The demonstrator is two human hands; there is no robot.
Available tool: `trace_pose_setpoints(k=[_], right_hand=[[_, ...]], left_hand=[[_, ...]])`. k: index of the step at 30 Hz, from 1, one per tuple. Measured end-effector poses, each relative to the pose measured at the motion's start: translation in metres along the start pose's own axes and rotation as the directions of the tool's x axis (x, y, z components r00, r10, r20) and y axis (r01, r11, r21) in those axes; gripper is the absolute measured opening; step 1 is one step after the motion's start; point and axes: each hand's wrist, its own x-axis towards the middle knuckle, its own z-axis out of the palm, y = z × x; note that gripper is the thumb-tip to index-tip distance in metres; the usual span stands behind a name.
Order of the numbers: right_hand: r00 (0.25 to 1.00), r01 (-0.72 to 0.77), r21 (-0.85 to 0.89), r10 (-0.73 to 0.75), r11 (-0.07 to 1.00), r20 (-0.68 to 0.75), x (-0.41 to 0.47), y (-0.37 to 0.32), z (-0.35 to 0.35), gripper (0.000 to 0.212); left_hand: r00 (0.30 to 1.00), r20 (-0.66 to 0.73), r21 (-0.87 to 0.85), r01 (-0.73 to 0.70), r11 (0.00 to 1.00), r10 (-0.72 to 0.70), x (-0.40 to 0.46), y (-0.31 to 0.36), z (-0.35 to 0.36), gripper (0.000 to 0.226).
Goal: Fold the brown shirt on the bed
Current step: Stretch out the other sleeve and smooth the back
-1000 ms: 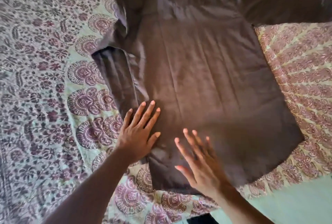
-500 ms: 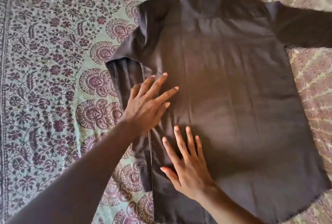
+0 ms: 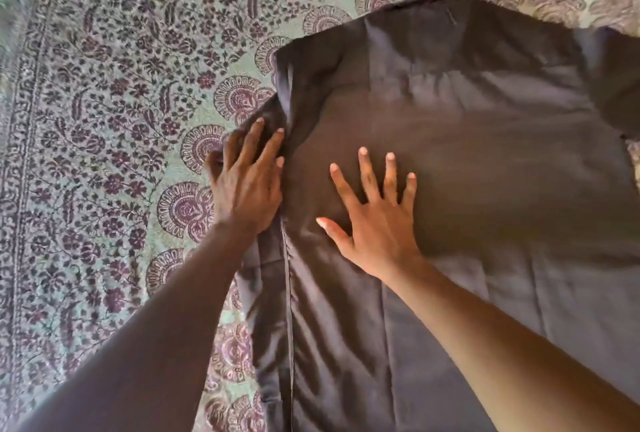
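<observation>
Now I am sliding both flat, spread hands higher up the brown shirt (image 3: 467, 161), lying back-up on the bed (image 3: 104, 119): left hand (image 3: 247, 182) pressing its folded left edge, right hand (image 3: 375, 220) smoothing the middle. Left fold is setting.

Soft daylight, moderate brightness. Right hand (image 3: 377, 223) lit warm; left hand (image 3: 247, 185) shaded. Motion blur across patterned floral bedspread (image 3: 104, 119), heaviest far left corner. Wide-angle bending at edges.
</observation>
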Motion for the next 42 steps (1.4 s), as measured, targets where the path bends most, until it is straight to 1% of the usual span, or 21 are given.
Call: trace_pose_setpoints(k=[2, 4, 6, 8, 10, 12, 13, 15, 17, 18, 21, 24, 26, 29, 31, 33, 34, 36, 38, 40, 42], right_hand=[[0.986, 0.164, 0.024, -0.164, 0.986, -0.016, -0.013, -0.008, 0.002, 0.080], [0.963, 0.268, 0.136, -0.260, 0.954, -0.068, -0.016, -0.008, 0.005, 0.076], [0.968, 0.228, 0.318, -0.180, 0.920, -0.173, 0.002, -0.004, 0.003, 0.071], [0.970, 0.122, 0.385, -0.028, 0.915, -0.241, 0.038, 0.000, -0.003, 0.070], [0.971, -0.017, 0.338, 0.096, 0.941, -0.218, 0.080, 0.003, -0.015, 0.071], [0.982, -0.126, 0.268, 0.159, 0.955, -0.104, 0.119, -0.001, -0.026, 0.069], [0.990, -0.119, 0.219, 0.133, 0.968, -0.048, 0.133, -0.006, -0.028, 0.068], [0.999, 0.033, 0.101, -0.034, 0.994, 0.013, 0.147, -0.018, -0.031, 0.069], [0.985, 0.169, 0.059, -0.170, 0.984, 0.015, 0.152, -0.026, -0.037, 0.069], [0.985, 0.171, 0.066, -0.170, 0.983, -0.011, 0.153, -0.028, -0.041, 0.067], [0.999, 0.006, 0.190, 0.001, 0.982, -0.039, 0.157, -0.031, -0.049, 0.063], [0.993, 0.007, 0.126, -0.022, 0.992, 0.115, 0.166, -0.035, -0.053, 0.060], [0.987, -0.037, 0.156, 0.011, 0.987, 0.163, 0.169, -0.037, -0.063, 0.057], [0.986, -0.164, 0.318, 0.153, 0.934, 0.061, 0.156, -0.053, -0.078, 0.056], [0.962, -0.186, 0.469, 0.258, 0.863, -0.093, 0.129, -0.066, -0.085, 0.046], [0.923, -0.173, 0.597, 0.340, 0.783, -0.179, 0.088, -0.078, -0.085, 0.029], [0.919, -0.195, 0.644, 0.368, 0.740, -0.145, 0.066, -0.082, -0.081, 0.020], [0.928, -0.293, 0.697, 0.369, 0.655, 0.044, 0.026, -0.089, -0.067, 0.011], [0.937, -0.329, 0.702, 0.310, 0.632, 0.161, -0.002, -0.095, -0.051, 0.016], [0.935, -0.341, 0.716, 0.300, 0.609, 0.189, -0.011, -0.099, -0.045, 0.019], [0.929, -0.347, 0.730, 0.320, 0.589, 0.183, -0.003, -0.106, -0.052, 0.022]], left_hand=[[0.998, 0.053, -0.043, 0.023, 0.999, -0.021, 0.006, -0.001, 0.005, 0.049], [0.996, 0.061, -0.050, 0.067, 0.996, -0.064, 0.004, 0.001, 0.011, 0.050], [0.994, 0.035, -0.046, 0.104, 0.994, -0.102, 0.002, 0.004, 0.014, 0.051], [0.982, 0.003, -0.062, 0.189, 0.980, -0.189, 0.001, 0.004, 0.016, 0.054], [0.949, -0.020, -0.090, 0.312, 0.946, -0.315, -0.001, 0.004, 0.018, 0.056], [0.920, -0.028, -0.124, 0.385, 0.915, -0.391, -0.001, 0.004, 0.018, 0.058], [0.915, -0.028, -0.149, 0.394, 0.907, -0.402, 0.000, 0.004, 0.018, 0.057], [0.915, -0.034, -0.234, 0.385, 0.893, -0.403, 0.003, 0.000, 0.016, 0.054], [0.910, -0.059, -0.344, 0.366, 0.864, -0.409, 0.006, -0.002, 0.011, 0.052], [0.900, -0.068, -0.393, 0.372, 0.841, -0.430, 0.008, -0.002, 0.008, 0.051], [0.837, 0.009, -0.459, 0.489, 0.742, -0.546, 0.024, -0.003, -0.003, 0.043], [0.762, 0.135, -0.520, 0.598, 0.610, -0.633, 0.042, -0.012, -0.022, 0.009], [0.757, 0.141, -0.582, 0.585, 0.565, -0.638, 0.045, -0.014, -0.033, 0.010], [0.822, 0.123, -0.708, 0.465, 0.532, -0.556, 0.039, -0.012, -0.055, 0.014], [0.835, 0.239, -0.756, 0.480, 0.446, -0.495, 0.030, -0.013, -0.065, 0.018], [0.797, 0.391, -0.708, 0.580, 0.402, -0.461, 0.014, -0.021, -0.070, 0.021], [0.771, 0.451, -0.667, 0.626, 0.405, -0.449, 0.003, -0.025, -0.070, 0.025], [0.728, 0.540, -0.559, 0.685, 0.467, -0.422, -0.022, -0.034, -0.070, 0.032], [0.726, 0.574, -0.480, 0.673, 0.563, -0.379, -0.042, -0.038, -0.070, 0.028], [0.774, 0.534, -0.495, 0.612, 0.617, -0.339, -0.052, -0.039, -0.071, 0.016], [0.890, 0.351, -0.564, 0.450, 0.693, -0.292, -0.058, -0.039, -0.073, 0.009]])
